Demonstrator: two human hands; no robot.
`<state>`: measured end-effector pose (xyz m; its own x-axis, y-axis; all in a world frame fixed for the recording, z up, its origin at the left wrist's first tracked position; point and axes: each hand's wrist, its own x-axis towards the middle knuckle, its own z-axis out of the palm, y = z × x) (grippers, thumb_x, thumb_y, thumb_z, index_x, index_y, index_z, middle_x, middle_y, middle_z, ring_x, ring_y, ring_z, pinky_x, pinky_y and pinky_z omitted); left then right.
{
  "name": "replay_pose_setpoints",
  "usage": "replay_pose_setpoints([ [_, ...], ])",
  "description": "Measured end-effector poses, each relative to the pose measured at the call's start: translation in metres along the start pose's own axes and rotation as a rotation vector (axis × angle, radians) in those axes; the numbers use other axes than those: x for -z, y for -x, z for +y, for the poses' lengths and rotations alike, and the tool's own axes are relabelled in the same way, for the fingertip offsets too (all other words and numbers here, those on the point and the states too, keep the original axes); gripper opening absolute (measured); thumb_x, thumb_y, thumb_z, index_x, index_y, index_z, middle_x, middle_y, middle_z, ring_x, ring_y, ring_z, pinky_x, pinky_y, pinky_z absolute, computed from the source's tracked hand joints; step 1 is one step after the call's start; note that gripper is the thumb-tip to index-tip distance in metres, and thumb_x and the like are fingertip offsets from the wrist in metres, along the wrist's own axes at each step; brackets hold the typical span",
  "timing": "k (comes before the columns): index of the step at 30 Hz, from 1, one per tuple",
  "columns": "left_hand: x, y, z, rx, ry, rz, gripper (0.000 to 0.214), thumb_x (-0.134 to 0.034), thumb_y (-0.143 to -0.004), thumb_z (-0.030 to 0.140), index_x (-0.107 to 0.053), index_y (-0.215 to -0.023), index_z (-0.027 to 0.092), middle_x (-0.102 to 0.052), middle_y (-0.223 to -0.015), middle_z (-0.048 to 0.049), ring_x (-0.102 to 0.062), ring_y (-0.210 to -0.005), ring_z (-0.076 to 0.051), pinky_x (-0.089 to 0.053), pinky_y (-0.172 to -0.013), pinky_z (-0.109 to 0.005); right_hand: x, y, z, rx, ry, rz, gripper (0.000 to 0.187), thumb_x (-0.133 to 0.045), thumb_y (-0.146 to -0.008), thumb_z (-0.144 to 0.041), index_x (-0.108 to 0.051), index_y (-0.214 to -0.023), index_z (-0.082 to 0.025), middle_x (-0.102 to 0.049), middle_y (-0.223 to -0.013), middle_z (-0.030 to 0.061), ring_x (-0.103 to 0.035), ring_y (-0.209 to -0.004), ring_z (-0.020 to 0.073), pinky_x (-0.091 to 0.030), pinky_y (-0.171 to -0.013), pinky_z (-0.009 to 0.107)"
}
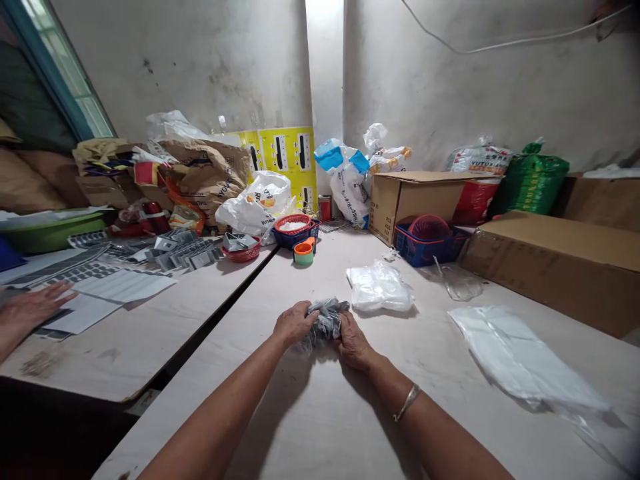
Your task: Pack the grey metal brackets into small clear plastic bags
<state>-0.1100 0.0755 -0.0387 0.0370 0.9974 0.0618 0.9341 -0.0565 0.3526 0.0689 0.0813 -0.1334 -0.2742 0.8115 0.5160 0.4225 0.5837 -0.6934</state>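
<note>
Between my two hands, just above or on the table (280,427), is a clear plastic bag with dark grey items inside (327,319); what the items are I cannot make out. My left hand (296,325) grips the bag from the left, fingers bent over its top. From the right, my right hand (354,341) holds the other side, its fingers partly hidden behind the plastic. Just beyond my right hand lies a stack of clear plastic bags (380,287). Farther right is a flat pile of white plastic bags (525,353).
A tape dispenser (303,252) and baskets (293,233) stand at the back. A blue basket (423,247) and cardboard boxes (560,267) line the right. Across a dark gap, another person's hand (37,303) rests by papers (125,287) and grey metal-looking pieces (185,250).
</note>
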Motion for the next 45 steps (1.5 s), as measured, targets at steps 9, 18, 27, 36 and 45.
replay_pose_setpoints([
  [9,0.005,0.003,0.005,0.059,-0.071,0.019,0.064,-0.040,-0.081,0.049,-0.035,-0.132,0.011,-0.036,-0.138,-0.0181,-0.045,-0.119,-0.030,-0.036,-0.095,-0.040,0.041,0.025,-0.007,-0.034,-0.188,0.000,0.074,-0.058,-0.065,-0.014,-0.030,-0.131,-0.030,-0.039,-0.129,0.0094,-0.052,-0.105,0.0206,-0.048,-0.085,0.039],
  [18,0.003,0.036,0.056,-0.312,-0.062,0.646,0.055,-0.052,-0.078,0.036,-0.042,-0.124,0.008,-0.040,-0.133,-0.0216,-0.024,-0.132,-0.033,-0.016,-0.107,-0.054,0.176,0.088,-0.006,-0.112,0.882,0.171,0.028,-0.044,-0.084,-0.016,-0.054,-0.110,-0.011,-0.053,-0.116,0.0149,-0.049,-0.106,0.0246,-0.040,-0.086,0.037],
  [27,-0.077,0.166,0.138,-0.569,0.604,0.274,0.023,-0.055,-0.079,0.026,-0.059,-0.100,0.020,-0.058,-0.109,-0.0119,-0.050,-0.110,-0.027,-0.042,-0.094,-0.045,0.240,0.148,0.034,-0.468,1.214,0.151,0.015,-0.049,-0.079,-0.012,-0.063,-0.075,-0.014,-0.061,-0.084,0.0101,-0.054,-0.082,0.0206,-0.034,-0.070,0.030],
  [36,-0.099,0.173,0.146,-0.217,1.083,0.007,0.018,-0.059,-0.077,0.032,-0.063,-0.092,0.022,-0.060,-0.100,-0.0086,-0.056,-0.097,-0.022,-0.045,-0.086,-0.032,0.235,0.152,0.024,-0.385,1.162,0.203,0.031,-0.047,-0.076,-0.008,-0.064,-0.100,-0.018,-0.062,-0.073,0.0070,-0.054,-0.072,0.0192,-0.032,-0.068,0.031],
  [45,-0.100,0.154,0.155,0.048,1.462,-0.240,0.028,-0.066,-0.072,0.042,-0.061,-0.074,0.015,-0.059,-0.071,-0.0030,-0.057,-0.068,-0.012,-0.045,-0.064,-0.022,0.174,0.137,-0.019,-0.230,0.787,0.304,0.036,-0.040,-0.081,-0.012,-0.060,-0.111,-0.016,-0.066,-0.082,0.0071,-0.054,-0.076,0.0208,-0.038,-0.071,0.032],
])
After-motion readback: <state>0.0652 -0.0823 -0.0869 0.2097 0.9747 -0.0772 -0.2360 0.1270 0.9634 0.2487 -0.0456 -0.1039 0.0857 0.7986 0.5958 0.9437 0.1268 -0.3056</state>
